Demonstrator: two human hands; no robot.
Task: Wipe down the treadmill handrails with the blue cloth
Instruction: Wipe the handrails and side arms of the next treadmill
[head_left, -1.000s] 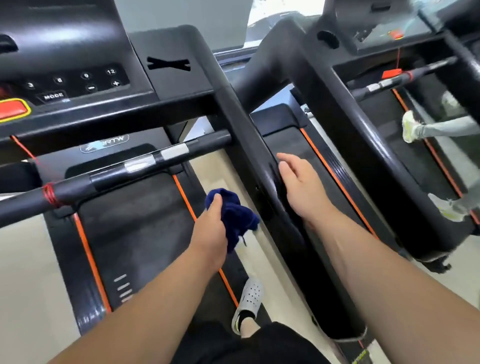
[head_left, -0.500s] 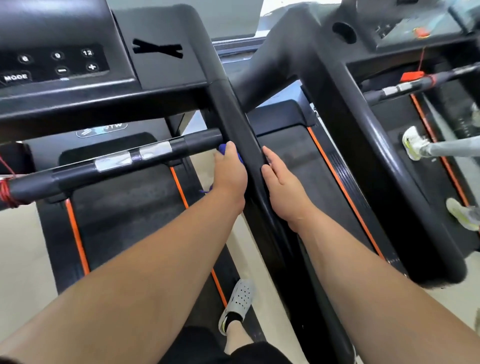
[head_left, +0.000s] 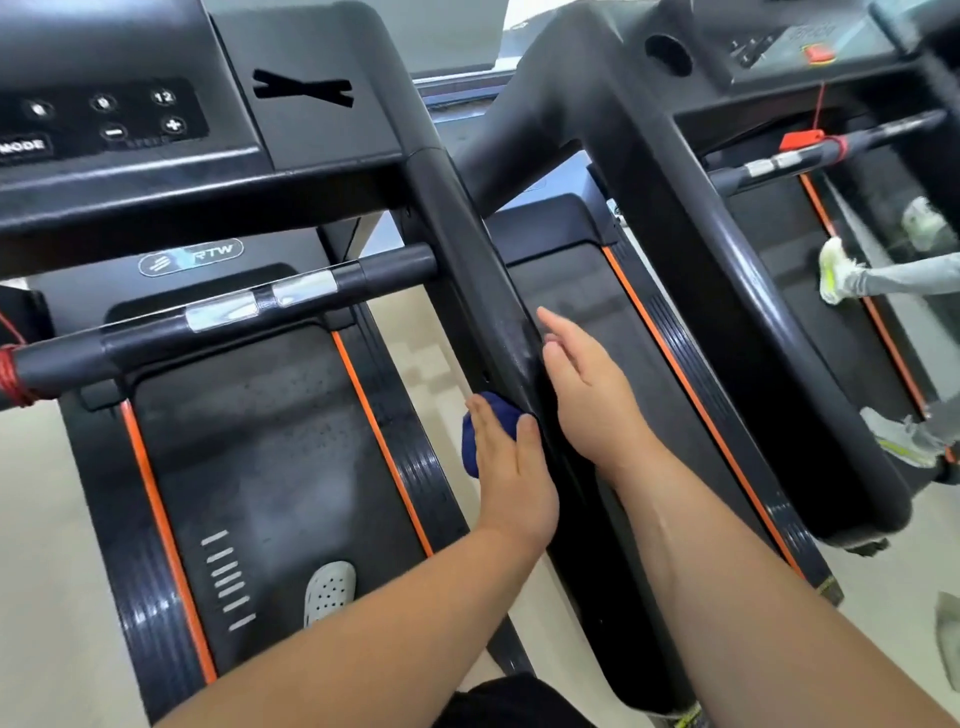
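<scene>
The blue cloth (head_left: 480, 435), soft and bunched into a wad, is pressed against the inner side of the smooth, glossy black handrail (head_left: 470, 270). The left hand (head_left: 511, 473) covers it, fingers flat over the wad. The right hand (head_left: 589, 395) lies open-palmed on the rail's outer side, gripping nothing.

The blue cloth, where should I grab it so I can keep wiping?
Grip the bunched blue cloth from the belt side, as the left hand does. The handrail blocks the other side, so a flat palm presses it against the rail.
</scene>
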